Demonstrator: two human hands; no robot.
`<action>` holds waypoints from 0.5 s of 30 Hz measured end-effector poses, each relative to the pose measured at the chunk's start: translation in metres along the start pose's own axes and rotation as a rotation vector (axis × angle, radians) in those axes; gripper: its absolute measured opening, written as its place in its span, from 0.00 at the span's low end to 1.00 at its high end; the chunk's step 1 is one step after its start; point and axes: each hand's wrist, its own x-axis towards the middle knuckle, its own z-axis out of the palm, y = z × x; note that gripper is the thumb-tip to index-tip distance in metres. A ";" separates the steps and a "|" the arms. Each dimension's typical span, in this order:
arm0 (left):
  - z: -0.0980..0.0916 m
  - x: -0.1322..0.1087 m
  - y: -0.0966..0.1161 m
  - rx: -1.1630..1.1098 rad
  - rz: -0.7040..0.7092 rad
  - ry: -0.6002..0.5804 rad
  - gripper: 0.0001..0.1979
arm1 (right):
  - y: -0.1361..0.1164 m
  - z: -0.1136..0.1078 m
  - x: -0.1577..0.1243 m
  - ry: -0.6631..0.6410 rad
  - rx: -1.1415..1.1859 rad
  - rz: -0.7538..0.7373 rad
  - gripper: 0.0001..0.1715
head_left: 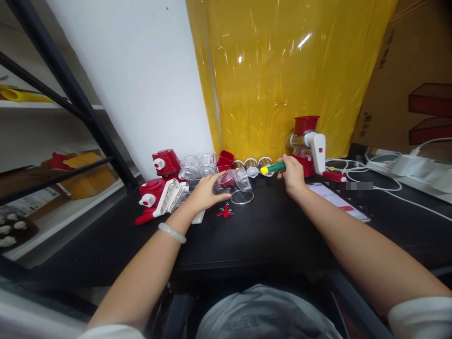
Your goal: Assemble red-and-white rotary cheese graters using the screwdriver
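My left hand [205, 192] has its thumb and fingers curled round a clear plastic part [242, 180], tilted above the black tabletop. A round clear rim [242, 197] shows just below it. In my right hand [293, 173] is a screwdriver [275, 167] with a green and yellow handle, its yellow end pointing left towards the clear part. I cannot make out the screwdriver's tip. Small red pieces [225, 212] and several screws lie on the table near my left hand. Behind the clear part stand several metal grater drums [251, 165] and a red hopper [225, 160].
An assembled red and white rotary grater [306, 146] stands at the back right, near a phone [337, 201] and white cables [381, 165]. To the left are red and white grater bases [150, 193], white handles [169, 195] and clear cups [197, 165]. Yellow-wrapped material [282, 84] rises behind.
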 end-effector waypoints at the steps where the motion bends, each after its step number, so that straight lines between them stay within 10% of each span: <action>1: 0.000 0.000 0.000 -0.001 -0.003 0.000 0.39 | 0.001 0.000 0.000 -0.003 -0.022 -0.010 0.20; 15: 0.001 0.000 -0.002 0.024 -0.009 0.000 0.39 | -0.003 0.001 -0.003 -0.010 0.088 0.074 0.12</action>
